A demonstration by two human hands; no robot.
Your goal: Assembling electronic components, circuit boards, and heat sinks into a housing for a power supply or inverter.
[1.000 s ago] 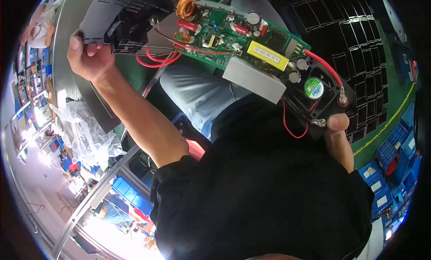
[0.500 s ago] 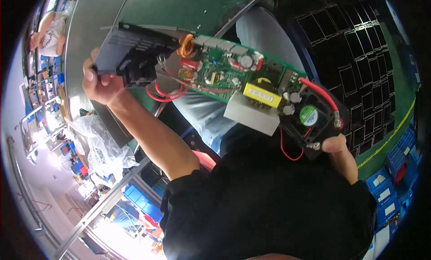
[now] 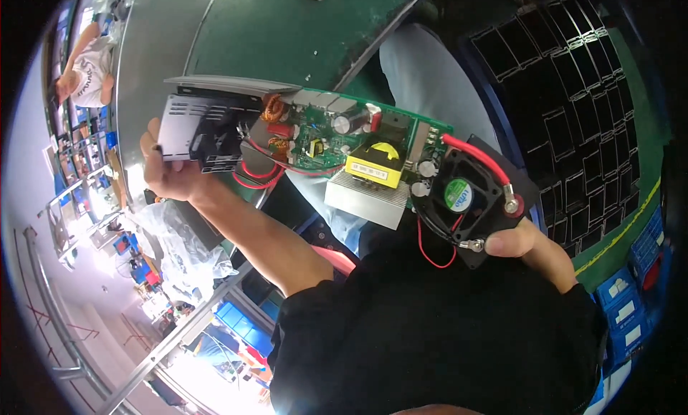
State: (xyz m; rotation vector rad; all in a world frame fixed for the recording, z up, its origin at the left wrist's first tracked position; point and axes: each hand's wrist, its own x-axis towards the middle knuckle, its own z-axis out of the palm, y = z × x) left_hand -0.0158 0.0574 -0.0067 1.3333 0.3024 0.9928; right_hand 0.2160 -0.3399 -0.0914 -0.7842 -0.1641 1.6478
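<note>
Between my hands hangs a long green circuit board [image 3: 315, 121] with a yellow-wrapped transformer [image 3: 374, 164], copper coils and a finned silver heatsink [image 3: 365, 200]. My left hand [image 3: 170, 177] grips the slotted black end panel [image 3: 183, 128] at the board's left, with fingers partly hidden behind it. At the other end, my right hand [image 3: 512, 241] is closed on the end panel that carries a black fan [image 3: 459, 193]; its thumb presses beside a metal terminal [image 3: 471, 246]. A thick red wire [image 3: 476, 153] runs from the board to a second terminal. Thin red wires loop below.
Behind the board, a grey metal edge [image 3: 229, 82] borders the green-topped bench [image 3: 287, 35]. Rows of black panels [image 3: 566, 121] lie at the right, near blue bins [image 3: 622, 307]. Clear plastic bags [image 3: 179, 250] are at lower left; a person [image 3: 89, 74] sits far left.
Both hands have shifted the board assembly; its fan end moved left, and its left panel moved down and turned to show more of its slotted face. Both hands keep their grip.
</note>
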